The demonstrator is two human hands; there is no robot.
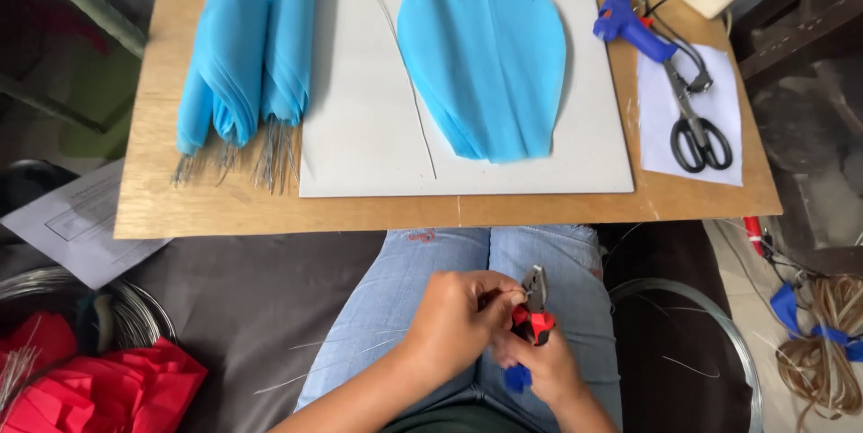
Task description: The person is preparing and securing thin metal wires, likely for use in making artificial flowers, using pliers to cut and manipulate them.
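Pliers [536,303]: red-handled pliers with a grey metal head, held over the lap just below the table edge; the long axis runs nearly upright in the head view, the head pointing away from the person toward the table, the handles toward the body.
Right hand [544,366]: closed around the red handles of the pliers from below; a blue handle tip is seen beneath the fingers.
Left hand [460,316]: fingers bunched beside the pliers' head, pinching a thin wire [514,293] that is met by the jaws; the wire is too fine for its length to be told.
Jaws: whether closed on the wire or slightly parted cannot be told.
Lap: pale blue jeans [404,307], with loose wire pieces lying across the dark cloth on either side.
Table [153,181]: a wooden board carrying a white sheet [360,127]; on it a fan-shaped blue paper petal [485,64] and a long curved wire [404,73] are laid.
Left of sheet: folded blue paper bundles [243,55] with wire ends pointing toward the person.
Right of sheet: a blue glue gun [629,24] and black scissors [697,132] are placed near each other.
Floor, left: red paper [108,388] and a wire coil [135,307] are seen.
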